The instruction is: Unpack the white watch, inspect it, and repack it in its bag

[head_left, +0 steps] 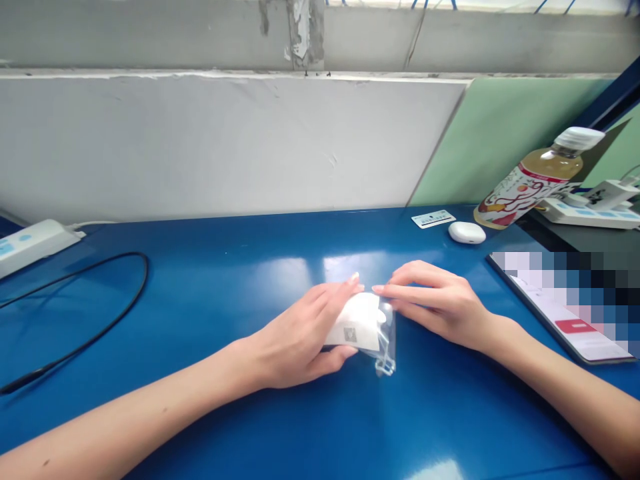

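Observation:
A small clear plastic bag [383,337] with a white item and a printed code label inside lies on the blue table [210,300] near the middle. My left hand [300,337] wraps round the bag's left side, thumb underneath and fingers over the top. My right hand [435,300] reaches in from the right, its fingertips pinched on the bag's upper right edge. Both hands rest low over the table.
A tablet [565,313] lies at the right. Behind it are a drink bottle [535,180] lying tilted, a white oval case [467,232], a small card [433,218] and a power strip [590,212]. A black cable [100,313] and another white power strip [30,243] are at the left.

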Demonstrator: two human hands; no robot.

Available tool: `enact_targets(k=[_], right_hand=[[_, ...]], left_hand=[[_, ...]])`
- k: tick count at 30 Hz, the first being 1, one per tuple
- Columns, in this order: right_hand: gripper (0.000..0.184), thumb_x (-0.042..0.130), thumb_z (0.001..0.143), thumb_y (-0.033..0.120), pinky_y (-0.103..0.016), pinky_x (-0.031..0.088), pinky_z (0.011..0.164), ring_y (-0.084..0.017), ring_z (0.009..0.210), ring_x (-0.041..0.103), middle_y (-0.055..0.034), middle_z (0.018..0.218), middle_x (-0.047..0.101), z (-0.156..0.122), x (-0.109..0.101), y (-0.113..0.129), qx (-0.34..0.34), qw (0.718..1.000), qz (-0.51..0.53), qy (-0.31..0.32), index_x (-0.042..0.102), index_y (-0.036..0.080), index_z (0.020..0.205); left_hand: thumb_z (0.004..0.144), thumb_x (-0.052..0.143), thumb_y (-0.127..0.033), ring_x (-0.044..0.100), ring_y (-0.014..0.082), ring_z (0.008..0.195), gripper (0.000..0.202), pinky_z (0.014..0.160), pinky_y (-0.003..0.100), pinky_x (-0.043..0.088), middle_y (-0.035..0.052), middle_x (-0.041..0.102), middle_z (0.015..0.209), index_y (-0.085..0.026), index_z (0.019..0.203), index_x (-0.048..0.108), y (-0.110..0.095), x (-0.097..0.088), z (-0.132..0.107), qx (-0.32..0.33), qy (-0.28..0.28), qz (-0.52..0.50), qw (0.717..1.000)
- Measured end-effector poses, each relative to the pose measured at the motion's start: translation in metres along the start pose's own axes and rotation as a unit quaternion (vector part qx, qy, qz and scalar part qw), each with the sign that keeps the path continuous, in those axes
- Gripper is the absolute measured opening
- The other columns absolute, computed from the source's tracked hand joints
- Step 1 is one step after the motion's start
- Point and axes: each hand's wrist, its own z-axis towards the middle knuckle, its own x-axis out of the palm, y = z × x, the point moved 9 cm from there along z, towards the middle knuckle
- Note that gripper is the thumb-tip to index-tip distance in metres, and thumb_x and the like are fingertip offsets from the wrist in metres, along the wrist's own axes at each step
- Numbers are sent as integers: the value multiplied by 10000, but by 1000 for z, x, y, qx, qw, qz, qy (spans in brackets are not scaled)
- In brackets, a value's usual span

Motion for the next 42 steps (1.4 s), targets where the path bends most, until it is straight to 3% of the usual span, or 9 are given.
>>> enact_targets(k=[2, 6, 10, 14, 18, 22, 29, 34, 42], right_hand=[[221, 596, 941, 167, -331, 586, 715, -179, 770, 686, -45, 867, 733, 1, -8, 3, -10, 1000, 5, -26, 747, 275, 1061], [224, 631, 899, 91, -311, 599, 701, -181, 801, 714, -74, 920, 741, 1, -19, -2, 15, 995, 77, -64, 761, 230, 1018], [194, 685, 875, 120, -323, 630, 761, -193, 805, 748, -32, 910, 789, -1, -26, -21, 131, 973, 148, -118, 779, 268, 956], [72, 732, 856, 241, -278, 633, 591, -156, 600, 712, 6, 772, 786, -11, -26, -44, 271, 922, 217, -172, 796, 266, 882], [166, 737, 849, 373, -270, 621, 531, -148, 559, 686, -13, 740, 777, -16, -5, -54, 349, 886, 280, -123, 809, 230, 895], [287, 719, 850, 442, -292, 625, 548, -174, 605, 706, -39, 788, 787, -19, 17, -56, 388, 866, 310, -55, 810, 207, 989], [304, 673, 886, 448, -285, 616, 600, -180, 676, 717, -38, 848, 798, -22, 27, -52, 390, 873, 292, -27, 796, 214, 1036], [263, 657, 902, 403, -303, 616, 719, -221, 861, 750, -52, 982, 803, -22, 29, -49, 377, 886, 272, -13, 770, 206, 1036], [275, 611, 920, 405, -321, 568, 640, -231, 783, 737, -55, 937, 803, -25, 22, -63, 372, 916, 149, -13, 764, 189, 993]], left_hand=[[1021, 466, -324, 443, 314, 1375, 780, 1107, 508, 420, 175, 399, 1541, -273, 1582, -74, -2, 1, -1, 14, 10, -21, 1000], [998, 505, -278, 424, 297, 1398, 690, 1133, 464, 412, 168, 397, 1540, -247, 1572, 123, 1, -1, 1, -3, 5, -41, 999], [953, 568, -226, 408, 276, 1416, 697, 1161, 435, 392, 166, 405, 1523, -210, 1543, 198, 11, -5, 2, -56, -28, -37, 997], [917, 620, -227, 454, 273, 1380, 718, 1148, 431, 419, 158, 438, 1491, -201, 1524, 236, 18, -7, 1, -80, -56, -40, 994], [908, 639, -250, 513, 275, 1323, 694, 1111, 424, 468, 168, 494, 1428, -177, 1498, 280, 13, -12, 0, -52, -81, -37, 995], [910, 640, -202, 516, 299, 1306, 588, 1078, 447, 495, 203, 496, 1381, -140, 1431, 374, 3, -27, -2, -26, -178, 61, 982], [924, 609, -106, 676, 231, 991, 285, 843, 363, 609, 135, 665, 1105, -135, 1205, 580, -10, -18, 0, 38, -166, 155, 973], [971, 572, -133, 691, 211, 944, 198, 809, 351, 598, 114, 705, 1055, -156, 1159, 629, -14, -22, 0, 48, -178, 180, 966], [952, 525, -41, 680, 225, 920, 206, 836, 393, 549, 120, 728, 1072, -141, 1059, 670, -7, -28, -2, 16, -197, 211, 957]])
